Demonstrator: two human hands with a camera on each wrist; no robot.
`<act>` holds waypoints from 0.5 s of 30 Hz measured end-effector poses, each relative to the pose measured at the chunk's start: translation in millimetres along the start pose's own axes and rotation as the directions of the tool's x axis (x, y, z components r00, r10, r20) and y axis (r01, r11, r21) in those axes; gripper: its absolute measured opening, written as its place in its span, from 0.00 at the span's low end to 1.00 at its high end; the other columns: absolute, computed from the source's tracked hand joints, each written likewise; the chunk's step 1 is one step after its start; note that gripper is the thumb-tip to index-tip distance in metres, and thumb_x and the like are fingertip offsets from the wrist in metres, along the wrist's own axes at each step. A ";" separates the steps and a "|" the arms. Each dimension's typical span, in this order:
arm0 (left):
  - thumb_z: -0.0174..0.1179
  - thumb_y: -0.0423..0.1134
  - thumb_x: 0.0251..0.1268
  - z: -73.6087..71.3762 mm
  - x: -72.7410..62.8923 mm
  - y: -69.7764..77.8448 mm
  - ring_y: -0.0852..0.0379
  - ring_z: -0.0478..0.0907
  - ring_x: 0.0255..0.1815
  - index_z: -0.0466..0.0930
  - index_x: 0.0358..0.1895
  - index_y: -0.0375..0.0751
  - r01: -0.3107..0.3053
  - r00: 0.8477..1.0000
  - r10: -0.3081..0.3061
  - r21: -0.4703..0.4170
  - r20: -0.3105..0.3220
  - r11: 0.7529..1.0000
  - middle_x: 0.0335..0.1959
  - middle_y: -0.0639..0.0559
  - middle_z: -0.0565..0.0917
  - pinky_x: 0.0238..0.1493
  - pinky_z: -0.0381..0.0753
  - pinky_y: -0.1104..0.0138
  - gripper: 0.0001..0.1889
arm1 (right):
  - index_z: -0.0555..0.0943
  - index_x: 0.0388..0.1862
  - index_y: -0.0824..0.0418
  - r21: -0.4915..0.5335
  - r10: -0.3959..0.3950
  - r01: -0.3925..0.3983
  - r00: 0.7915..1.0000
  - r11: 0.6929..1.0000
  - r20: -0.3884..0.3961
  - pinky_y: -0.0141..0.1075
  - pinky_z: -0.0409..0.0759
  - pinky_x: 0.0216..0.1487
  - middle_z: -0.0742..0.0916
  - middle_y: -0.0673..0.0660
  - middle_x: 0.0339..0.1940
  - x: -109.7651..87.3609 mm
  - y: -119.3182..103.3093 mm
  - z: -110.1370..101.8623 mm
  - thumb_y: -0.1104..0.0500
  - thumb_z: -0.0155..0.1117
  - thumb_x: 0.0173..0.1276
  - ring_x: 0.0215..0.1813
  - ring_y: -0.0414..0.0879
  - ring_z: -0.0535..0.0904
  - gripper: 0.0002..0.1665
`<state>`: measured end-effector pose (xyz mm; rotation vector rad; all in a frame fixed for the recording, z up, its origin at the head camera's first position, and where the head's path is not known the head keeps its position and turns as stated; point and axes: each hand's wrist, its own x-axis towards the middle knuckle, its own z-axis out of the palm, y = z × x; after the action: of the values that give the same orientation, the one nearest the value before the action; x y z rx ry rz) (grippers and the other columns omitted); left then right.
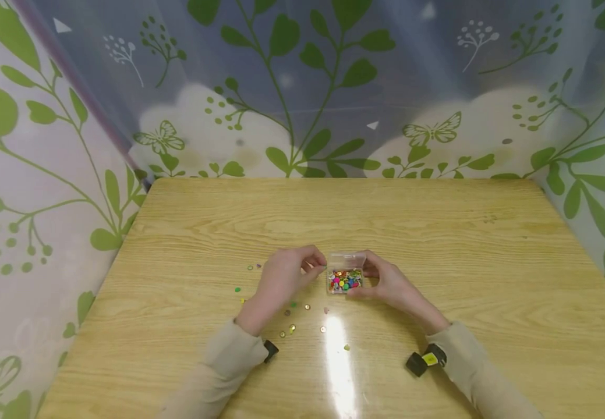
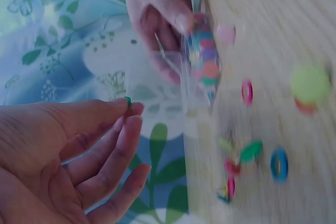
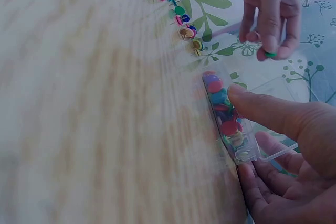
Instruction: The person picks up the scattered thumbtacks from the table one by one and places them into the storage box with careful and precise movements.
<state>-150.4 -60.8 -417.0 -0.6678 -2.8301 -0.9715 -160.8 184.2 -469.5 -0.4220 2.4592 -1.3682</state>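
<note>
One wooden table [image 1: 438, 233] lies beneath us. Our left hand [image 1: 285, 276] is pinched narrow; our right hand [image 1: 388, 285] grips the clear, open-lidded box [image 1: 345, 259] on the table just beside it, best held steady. We should avoid brushing the loose tacks [image 1: 307, 306] and release the pinched green tack [image 3: 270, 54] low over the box.
</note>
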 end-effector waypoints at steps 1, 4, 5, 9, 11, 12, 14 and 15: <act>0.70 0.37 0.65 1.8 0.4 2.8 0.60 0.86 0.32 0.86 0.37 0.49 -0.012 1.000 0.012 -0.001 -0.004 1.000 0.34 0.57 0.90 0.32 0.81 0.69 0.02 | 0.71 0.69 0.60 0.001 -0.002 0.002 1.000 1.000 0.002 0.63 0.68 0.69 0.79 0.67 0.66 -0.4 0.0 -0.2 0.55 0.81 0.58 0.64 0.66 0.78 0.42; 0.70 0.38 0.65 7.2 1.5 8.0 0.60 0.86 0.32 0.86 0.38 0.48 -0.042 0.999 0.042 -0.002 -0.002 0.999 0.34 0.56 0.90 0.30 0.80 0.71 0.02 | 0.72 0.68 0.58 0.006 0.004 -0.004 1.000 1.000 0.003 0.63 0.68 0.69 0.80 0.66 0.65 -0.9 -0.2 -0.1 0.56 0.81 0.57 0.64 0.65 0.78 0.41; 0.69 0.38 0.65 8.8 1.6 9.1 0.60 0.87 0.32 0.86 0.38 0.48 -0.044 0.999 0.044 -0.002 0.007 0.999 0.34 0.55 0.90 0.29 0.79 0.71 0.02 | 0.72 0.68 0.58 0.003 0.002 -0.002 1.000 1.000 0.004 0.63 0.68 0.68 0.80 0.65 0.65 -0.9 -0.2 0.2 0.55 0.81 0.57 0.64 0.65 0.78 0.41; 0.68 0.40 0.66 14.2 0.4 10.3 0.60 0.86 0.33 0.89 0.41 0.48 -0.038 0.998 0.038 -0.007 0.055 0.999 0.35 0.55 0.91 0.28 0.77 0.73 0.03 | 0.72 0.68 0.57 0.016 0.010 -0.010 1.000 1.000 0.001 0.62 0.69 0.68 0.80 0.64 0.65 -0.8 -0.6 0.4 0.56 0.81 0.56 0.64 0.65 0.77 0.42; 0.68 0.40 0.67 16.0 -0.6 9.5 0.61 0.86 0.33 0.89 0.42 0.48 -0.025 0.997 0.026 -0.013 0.075 1.000 0.35 0.56 0.90 0.28 0.78 0.74 0.05 | 0.72 0.69 0.58 0.015 0.004 -0.005 1.000 1.000 0.002 0.62 0.69 0.68 0.80 0.64 0.65 -0.6 -0.3 0.2 0.56 0.81 0.57 0.64 0.65 0.78 0.42; 0.67 0.40 0.68 16.5 -1.1 8.8 0.61 0.86 0.33 0.90 0.43 0.48 -0.020 0.996 0.021 -0.018 0.081 1.000 0.35 0.56 0.90 0.29 0.78 0.74 0.05 | 0.72 0.69 0.57 0.022 0.007 -0.007 1.000 1.000 0.003 0.62 0.69 0.69 0.80 0.64 0.65 -0.4 -0.4 0.1 0.57 0.81 0.56 0.65 0.65 0.77 0.43; 0.67 0.40 0.68 16.3 -2.3 7.8 0.62 0.85 0.33 0.90 0.44 0.48 -0.008 0.996 0.010 -0.025 0.084 1.000 0.35 0.57 0.90 0.30 0.78 0.73 0.06 | 0.72 0.69 0.57 0.028 0.011 -0.011 1.000 1.000 0.002 0.62 0.68 0.69 0.80 0.64 0.65 -0.1 0.0 0.0 0.57 0.82 0.56 0.65 0.64 0.78 0.43; 0.66 0.40 0.69 15.8 -2.7 7.4 0.61 0.85 0.33 0.90 0.44 0.48 -0.001 0.997 0.003 -0.025 0.080 1.000 0.36 0.57 0.90 0.29 0.78 0.73 0.06 | 0.72 0.69 0.56 0.028 0.009 -0.009 1.000 1.000 0.002 0.62 0.68 0.69 0.80 0.64 0.65 -0.1 -0.1 -0.2 0.57 0.82 0.56 0.65 0.64 0.78 0.43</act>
<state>-143.7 -47.1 -425.9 -0.7275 -2.8899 -1.0039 -160.8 184.3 -469.3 -0.4050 2.4341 -1.3962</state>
